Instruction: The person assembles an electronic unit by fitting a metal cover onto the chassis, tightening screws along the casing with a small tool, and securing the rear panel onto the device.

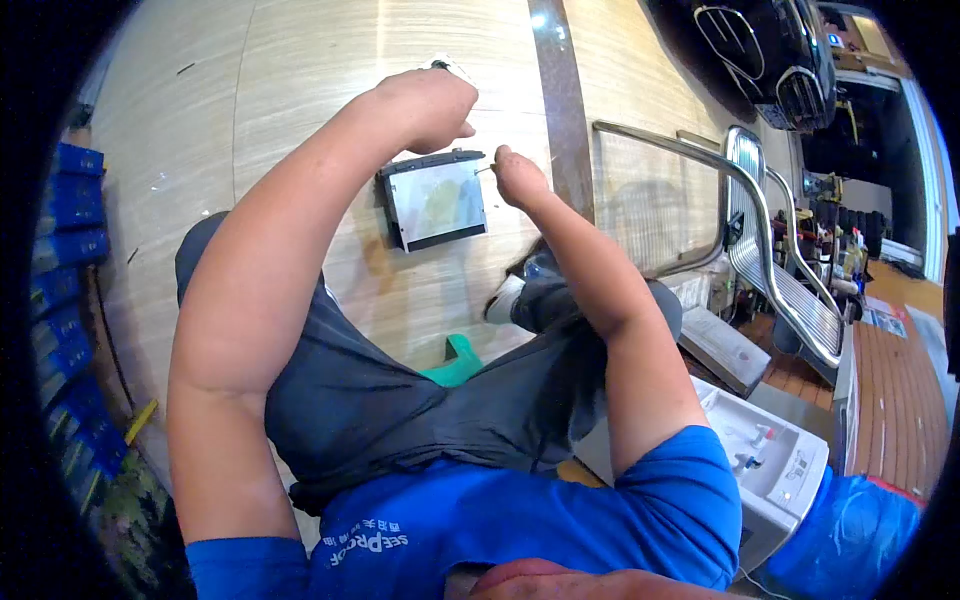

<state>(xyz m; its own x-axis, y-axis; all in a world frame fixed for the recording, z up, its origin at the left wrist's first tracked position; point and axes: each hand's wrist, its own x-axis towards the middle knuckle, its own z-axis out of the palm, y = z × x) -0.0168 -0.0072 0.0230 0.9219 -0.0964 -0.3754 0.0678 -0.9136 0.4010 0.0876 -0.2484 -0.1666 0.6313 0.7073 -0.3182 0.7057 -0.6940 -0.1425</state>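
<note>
A boxy device with a pale metallic top and a dark front edge rests on the light floor. My left hand is above its far edge, fingers curled round a small white and dark item that is mostly hidden. At the device's far right corner is my right hand, its fingers pinched on a thin rod that points toward the device's side. What the rod belongs to is too small to make out.
A green object lies on the floor between my legs. Blue bins line the left. On the right stand a metal-framed chair, a white water dispenser, a blue bag and a wooden slatted surface.
</note>
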